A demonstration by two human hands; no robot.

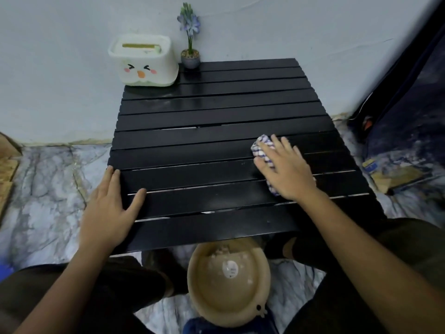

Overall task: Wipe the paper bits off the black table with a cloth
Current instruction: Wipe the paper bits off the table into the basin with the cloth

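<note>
Resting flat with fingers spread, the left hand [109, 208] steadies the near left edge of the slatted black table [216, 112], while the right hand [286, 172], also spread, presses down a bunched blue-and-white checked cloth [262, 150], mostly hidden beneath its palm and fingers.

Black slatted table [216, 112] — checked blue-white cloth [262, 150] bunched flat on right side.
</note>
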